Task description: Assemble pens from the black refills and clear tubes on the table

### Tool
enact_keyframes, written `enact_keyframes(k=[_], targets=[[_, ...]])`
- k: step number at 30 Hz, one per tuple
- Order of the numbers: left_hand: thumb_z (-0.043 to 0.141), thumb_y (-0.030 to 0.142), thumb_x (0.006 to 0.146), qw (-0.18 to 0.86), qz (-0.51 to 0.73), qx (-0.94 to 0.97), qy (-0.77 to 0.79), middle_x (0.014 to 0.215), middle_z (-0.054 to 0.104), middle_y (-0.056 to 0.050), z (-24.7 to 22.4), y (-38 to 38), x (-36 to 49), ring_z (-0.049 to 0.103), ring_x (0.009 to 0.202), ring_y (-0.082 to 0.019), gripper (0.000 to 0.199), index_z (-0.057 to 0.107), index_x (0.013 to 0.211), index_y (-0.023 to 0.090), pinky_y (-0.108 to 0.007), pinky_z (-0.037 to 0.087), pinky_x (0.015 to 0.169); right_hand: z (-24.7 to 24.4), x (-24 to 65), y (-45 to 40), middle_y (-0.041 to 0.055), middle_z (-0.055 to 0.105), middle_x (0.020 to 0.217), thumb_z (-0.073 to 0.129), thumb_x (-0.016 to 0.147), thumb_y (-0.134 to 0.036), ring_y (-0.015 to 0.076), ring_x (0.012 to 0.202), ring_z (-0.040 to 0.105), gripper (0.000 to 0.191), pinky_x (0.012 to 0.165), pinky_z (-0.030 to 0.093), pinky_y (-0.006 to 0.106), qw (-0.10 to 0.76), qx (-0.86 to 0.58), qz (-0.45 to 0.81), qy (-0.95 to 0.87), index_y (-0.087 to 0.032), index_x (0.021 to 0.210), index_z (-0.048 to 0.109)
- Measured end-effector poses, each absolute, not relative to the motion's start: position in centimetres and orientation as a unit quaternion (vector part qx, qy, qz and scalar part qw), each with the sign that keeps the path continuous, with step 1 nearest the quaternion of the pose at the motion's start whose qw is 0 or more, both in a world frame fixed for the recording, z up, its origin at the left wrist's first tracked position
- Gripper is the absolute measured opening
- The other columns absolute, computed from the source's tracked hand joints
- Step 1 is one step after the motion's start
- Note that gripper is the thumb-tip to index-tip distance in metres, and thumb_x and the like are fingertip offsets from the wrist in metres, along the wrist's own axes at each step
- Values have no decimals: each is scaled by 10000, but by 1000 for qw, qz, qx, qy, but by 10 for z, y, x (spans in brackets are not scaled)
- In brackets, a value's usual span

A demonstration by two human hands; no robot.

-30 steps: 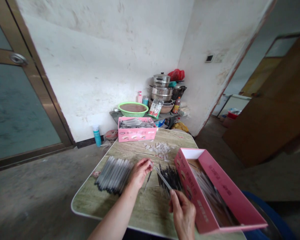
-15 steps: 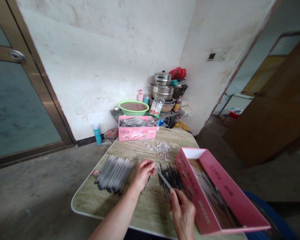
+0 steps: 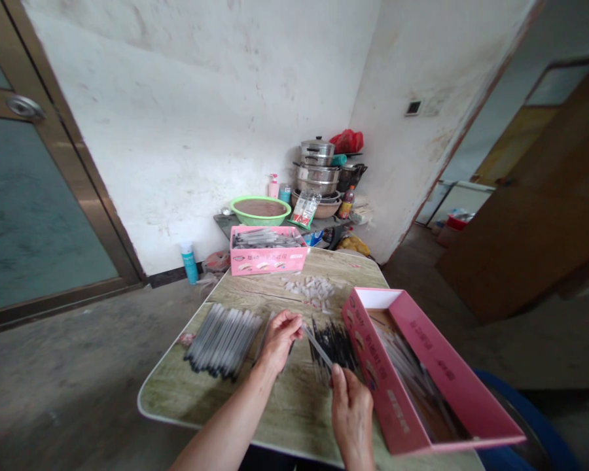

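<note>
A translucent pen barrel slants between my two hands above the table. My left hand pinches at its upper end with thumb and fingers; whether a smaller part is in that pinch I cannot tell. Around the lower end my right hand is closed, thumb on top. Under and beside the barrel lies a spread of thin black refills. To the left, a row of translucent pens with dark tips lies side by side. Small whitish plastic pieces are heaped beyond my hands.
An open pink box with loose translucent barrels stands at the table's right edge. Another pink box, full of pens, sits at the far edge of the table. Behind are a green basin and stacked steel pots.
My right hand has turned slightly, its back now more in view, still at the barrel's lower end. The left hand stays almost in place. The whole view has shifted a little.
</note>
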State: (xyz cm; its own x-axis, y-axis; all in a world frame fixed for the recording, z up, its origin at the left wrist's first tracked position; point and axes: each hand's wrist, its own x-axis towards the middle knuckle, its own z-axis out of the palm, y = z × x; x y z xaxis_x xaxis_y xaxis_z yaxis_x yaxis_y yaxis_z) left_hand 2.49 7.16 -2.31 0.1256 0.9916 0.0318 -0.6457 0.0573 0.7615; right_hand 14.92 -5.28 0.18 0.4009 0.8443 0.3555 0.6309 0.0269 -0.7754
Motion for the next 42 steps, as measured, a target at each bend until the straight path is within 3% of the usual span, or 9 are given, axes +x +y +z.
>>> enact_keyframes(k=[7,13,19,23,27,31,35,39,42], targets=[[760,286,688,670,605,338,266,677,617,13,-23,71,26,530,540,-70,221,606,750,140,-190,412,527,-3,140,-51,-38,433,378,432,837,-640,109,330,385,535,368,293,229,544,-671,249,-438,-206,524,459],[743,398,674,628,604,369,324,665,590,17,-14,76,16,516,531,-82,300,633,804,152,-199,413,524,4,142,-53,-66,411,348,444,850,-621,98,284,363,496,317,246,204,534,-638,374,-410,-174,659,547],[606,391,777,408,584,512,480,627,614,-2,13,103,-55,537,543,-121,272,679,882,152,-215,392,523,1,156,-61,-51,451,374,463,826,-643,100,300,389,507,314,239,200,515,-641,385,-418,-163,700,564],[578,248,788,176,388,658,620,766,709,-54,20,110,-89,622,726,-184,148,710,794,181,-260,403,658,-14,158,-66,-53,446,393,479,826,-629,104,311,426,490,314,247,194,501,-640,407,-417,-166,685,554],[533,239,830,77,209,713,665,801,706,-84,14,105,-86,629,790,-212,193,702,749,192,-280,396,688,-19,157,-70,-48,453,406,485,834,-607,93,318,418,480,329,268,192,497,-631,413,-428,-170,639,529],[514,244,842,48,162,718,675,881,679,-102,8,101,-77,626,798,-224,201,691,768,184,-290,409,676,-16,160,-73,-52,444,410,485,835,-602,93,329,414,475,338,281,191,497,-636,406,-429,-166,656,542],[572,215,812,51,236,720,651,991,664,-94,7,95,-61,617,885,-207,166,679,936,188,-277,416,755,-13,162,-75,-49,441,411,479,839,-598,96,333,420,480,345,280,195,496,-639,390,-440,-164,645,545],[596,220,809,183,259,752,578,886,707,-45,0,82,-28,633,818,-157,127,683,900,204,-236,411,739,-8,160,-75,-51,437,411,474,846,-586,95,340,418,472,357,291,194,493,-635,382,-455,-166,640,536],[639,261,774,202,210,776,559,804,708,-43,-8,71,-6,631,749,-165,71,681,793,206,-242,397,683,-3,158,-76,-53,430,409,468,835,-607,90,332,400,484,350,285,193,489,-635,384,-458,-175,619,507]])
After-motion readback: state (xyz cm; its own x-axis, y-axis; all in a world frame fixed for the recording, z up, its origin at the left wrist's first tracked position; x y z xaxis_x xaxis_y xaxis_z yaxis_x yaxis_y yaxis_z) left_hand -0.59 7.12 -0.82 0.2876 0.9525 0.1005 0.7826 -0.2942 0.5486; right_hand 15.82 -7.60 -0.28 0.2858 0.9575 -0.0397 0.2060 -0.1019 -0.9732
